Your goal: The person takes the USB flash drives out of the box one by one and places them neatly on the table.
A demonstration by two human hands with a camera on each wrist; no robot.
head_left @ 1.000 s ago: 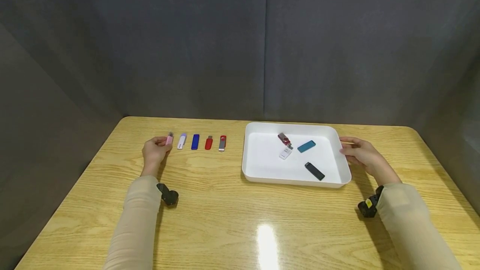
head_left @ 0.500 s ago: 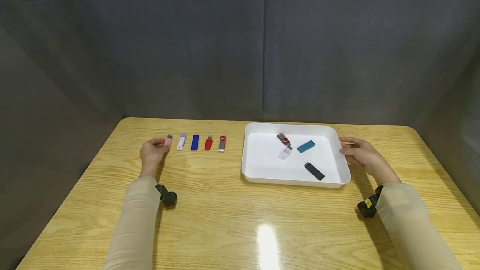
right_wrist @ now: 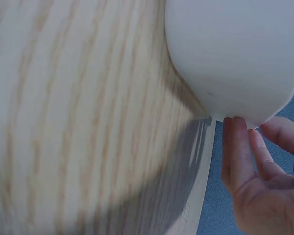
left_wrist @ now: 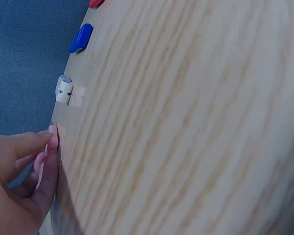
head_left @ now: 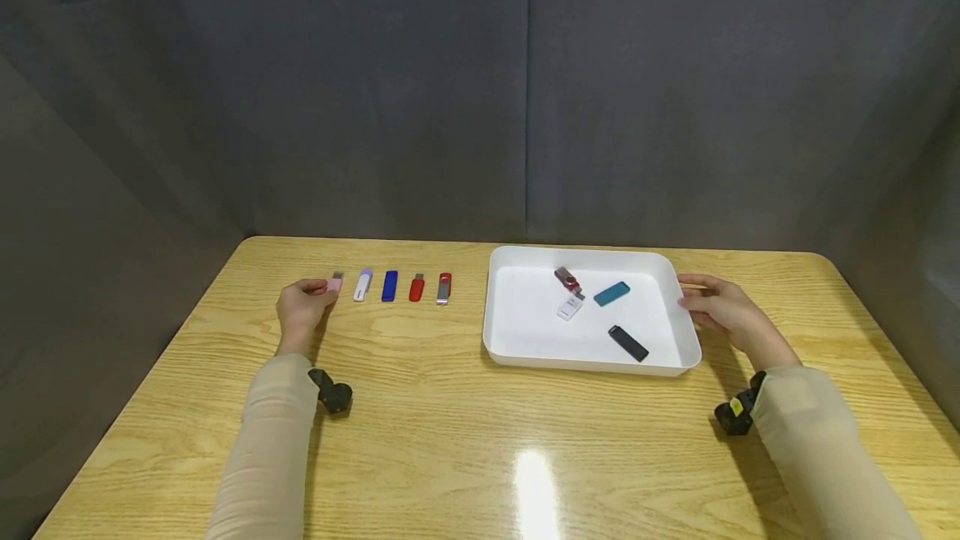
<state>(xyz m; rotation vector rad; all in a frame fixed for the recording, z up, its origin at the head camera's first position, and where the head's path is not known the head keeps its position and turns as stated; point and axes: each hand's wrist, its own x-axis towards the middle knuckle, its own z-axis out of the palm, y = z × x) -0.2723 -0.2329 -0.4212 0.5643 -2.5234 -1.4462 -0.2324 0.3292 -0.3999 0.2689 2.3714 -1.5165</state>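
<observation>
In the head view my left hand (head_left: 302,311) pinches a pink USB stick (head_left: 334,282) at the left end of a row on the table. The left wrist view shows thumb and fingers around the pink body, low against the wood. Beside it lie a white and lilac USB stick (head_left: 362,285), a blue one (head_left: 389,286), a red one (head_left: 416,287) and a red and silver swivel one (head_left: 444,288). My right hand (head_left: 731,315) touches the outer right wall of a white tray (head_left: 525,332), its fingers extended in the right wrist view.
Inside the tray lie a dark red swivel USB stick (head_left: 567,277), a white one (head_left: 570,307), a teal one (head_left: 612,293) and a black one (head_left: 628,342). A dark cloth (head_left: 375,107) hangs behind the wooden table (head_left: 420,423).
My left hand has shifted slightly left with the pink USB stick, widening the gap to the white and lilac one. My right hand and the tray stay in place.
</observation>
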